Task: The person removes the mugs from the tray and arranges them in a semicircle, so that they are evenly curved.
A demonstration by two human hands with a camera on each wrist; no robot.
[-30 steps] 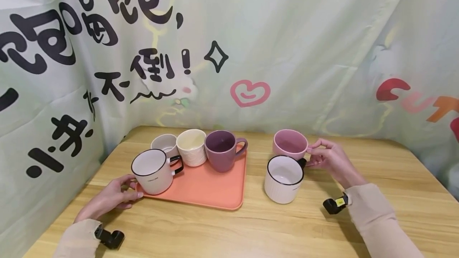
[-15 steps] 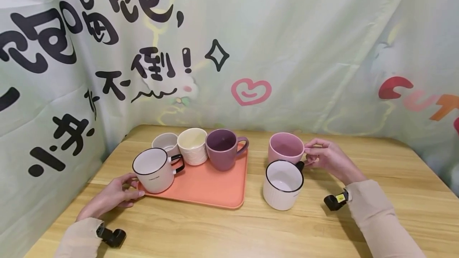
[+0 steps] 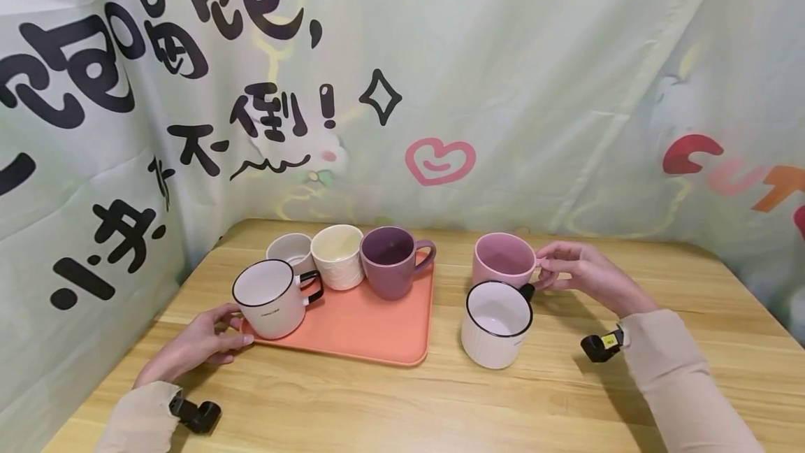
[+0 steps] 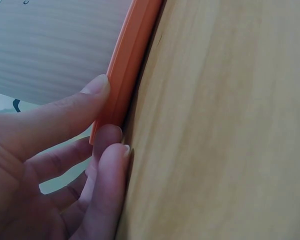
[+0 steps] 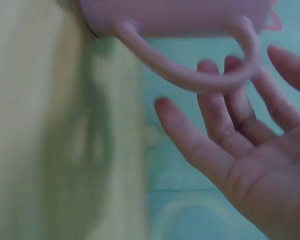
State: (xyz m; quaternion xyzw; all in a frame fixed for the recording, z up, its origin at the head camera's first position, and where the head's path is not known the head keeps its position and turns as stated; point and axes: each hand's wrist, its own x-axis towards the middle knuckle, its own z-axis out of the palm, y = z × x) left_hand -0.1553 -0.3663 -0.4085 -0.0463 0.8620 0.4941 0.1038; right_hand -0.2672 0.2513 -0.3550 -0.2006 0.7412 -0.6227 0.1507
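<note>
My left hand point(image 3: 195, 342) pinches the near left corner of the coral tray point(image 3: 365, 331). In the left wrist view the thumb lies on the rim point(image 4: 132, 50) and fingertips reach beneath it. To the right of the tray a pink mug point(image 3: 503, 264) stands upright. A white ribbed mug with a black rim point(image 3: 493, 341) partly hides it in the head view. My right hand point(image 3: 585, 270) is at the pink mug's handle point(image 5: 177, 77); its fingers are spread loosely about the handle, with the thumb apart from it.
On the tray stand a white black-rimmed mug point(image 3: 270, 313), a greyish cup point(image 3: 291, 249), a cream textured cup point(image 3: 339, 268) and a purple mug point(image 3: 390, 271). The wooden table point(image 3: 377, 411) meets a printed cloth backdrop point(image 3: 534, 89) at the back.
The pink mug and the white ribbed mug have shifted slightly toward me, the pink one also leftward. My right hand has then drawn a little to the right. The left hand stays at the tray.
</note>
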